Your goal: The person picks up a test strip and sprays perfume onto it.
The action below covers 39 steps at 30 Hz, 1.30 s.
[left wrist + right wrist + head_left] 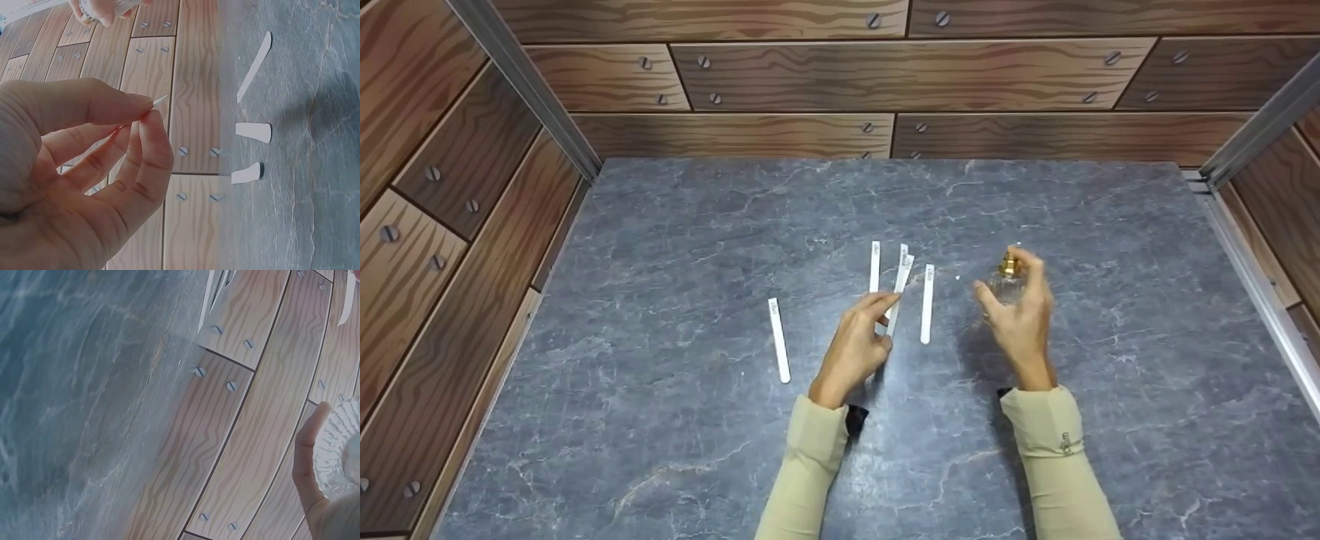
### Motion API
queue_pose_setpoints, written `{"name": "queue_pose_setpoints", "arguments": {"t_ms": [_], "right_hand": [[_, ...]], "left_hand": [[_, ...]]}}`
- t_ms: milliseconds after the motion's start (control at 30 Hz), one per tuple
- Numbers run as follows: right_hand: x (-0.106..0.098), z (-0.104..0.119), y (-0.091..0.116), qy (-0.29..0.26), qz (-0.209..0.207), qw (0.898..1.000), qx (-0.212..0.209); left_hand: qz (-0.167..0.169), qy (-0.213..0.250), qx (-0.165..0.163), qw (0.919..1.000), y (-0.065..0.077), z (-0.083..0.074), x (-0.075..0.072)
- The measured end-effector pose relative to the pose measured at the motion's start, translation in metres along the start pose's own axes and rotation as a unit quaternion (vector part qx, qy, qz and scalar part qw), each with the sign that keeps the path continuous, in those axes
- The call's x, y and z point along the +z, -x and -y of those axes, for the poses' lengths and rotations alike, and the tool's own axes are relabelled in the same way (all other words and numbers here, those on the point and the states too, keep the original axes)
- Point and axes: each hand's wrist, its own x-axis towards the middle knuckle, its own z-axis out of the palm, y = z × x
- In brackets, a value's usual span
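Note:
My left hand (853, 345) pinches a white paper test strip (901, 283) between thumb and fingertips; the left wrist view shows only the strip's tip (161, 101) past the thumb. A clear glass perfume bottle (1006, 283) with a gold spray neck is in my right hand (1024, 319), to the right of the strip. The index finger lies on top of the sprayer, and the thumb is at the bottle's left. In the right wrist view the ribbed glass base (332, 464) of the bottle shows, with a finger curled around it.
On the grey marbled tabletop (660, 450) lie more white strips: one at the left (779, 341), one behind my left hand (875, 264), one partly hidden behind the held strip, and one to its right (927, 304). Wood-patterned walls (780, 75) enclose the back and sides.

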Motion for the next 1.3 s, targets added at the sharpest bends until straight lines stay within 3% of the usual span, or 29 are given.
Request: {"name": "queue_pose_setpoints", "arguments": {"t_ms": [167,367,567,900,1300], "right_hand": [[0.000,0.000,0.001,0.015,0.010,1.000,-0.009],[0.001,0.002,0.001,0.001,-0.007,1.000,0.015],[0.003,0.004,0.000,0.007,-0.014,1.000,0.007],[0.003,0.005,-0.001,0.002,-0.015,1.000,0.008],[0.000,0.004,0.000,-0.001,-0.012,1.000,0.010]], "left_hand": [[-0.001,0.005,0.000,1.0000,0.000,0.001,-0.001],[-0.001,0.005,0.001,1.0000,-0.001,0.001,-0.001],[-0.007,0.005,0.012,0.9999,-0.001,0.003,-0.002],[0.002,0.029,-0.020,0.9994,-0.004,0.006,-0.007],[-0.034,0.027,-0.040,0.9982,-0.006,0.015,-0.013]]}}
